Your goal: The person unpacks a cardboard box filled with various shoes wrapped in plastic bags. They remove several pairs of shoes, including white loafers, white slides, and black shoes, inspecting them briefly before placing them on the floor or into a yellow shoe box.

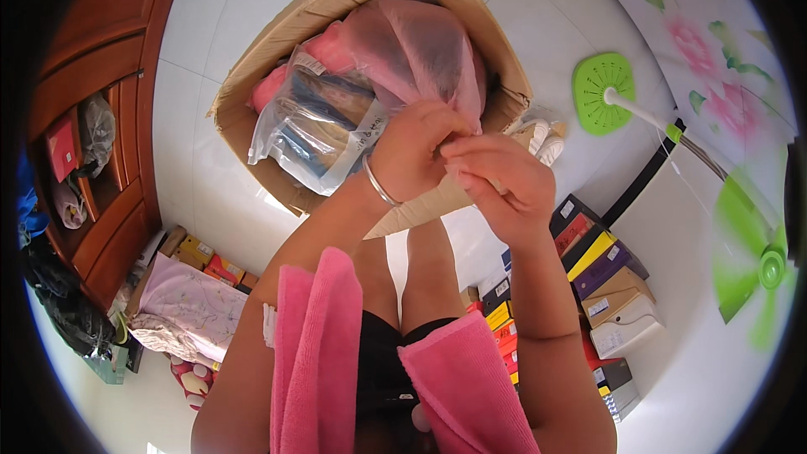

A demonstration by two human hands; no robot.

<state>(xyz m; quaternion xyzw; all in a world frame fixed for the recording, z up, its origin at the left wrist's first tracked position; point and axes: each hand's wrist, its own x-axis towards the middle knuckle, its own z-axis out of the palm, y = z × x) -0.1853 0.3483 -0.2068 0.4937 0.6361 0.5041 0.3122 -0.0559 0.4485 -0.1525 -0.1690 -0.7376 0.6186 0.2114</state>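
A pink see-through plastic bag (412, 46) with something dark inside bulges up in an open cardboard box (239, 130). My left hand (420, 151), with a silver bangle at its wrist, is closed on the gathered top of this bag. Against it, my right hand (508, 181) pinches at the same gathered plastic; its fingertips are partly hidden. Beside the pink bag, left of my hands, lies a clear zip bag (315, 122) with dark blue and tan contents that I cannot name.
A pink towel (315, 353) hangs down in front of me. Shoe boxes (618, 294) are stacked at the right, near a green fan (769, 269) and its green base (603, 92). Pale shoes (546, 141) lie beside the carton. At the left stands a wooden cabinet (101, 59).
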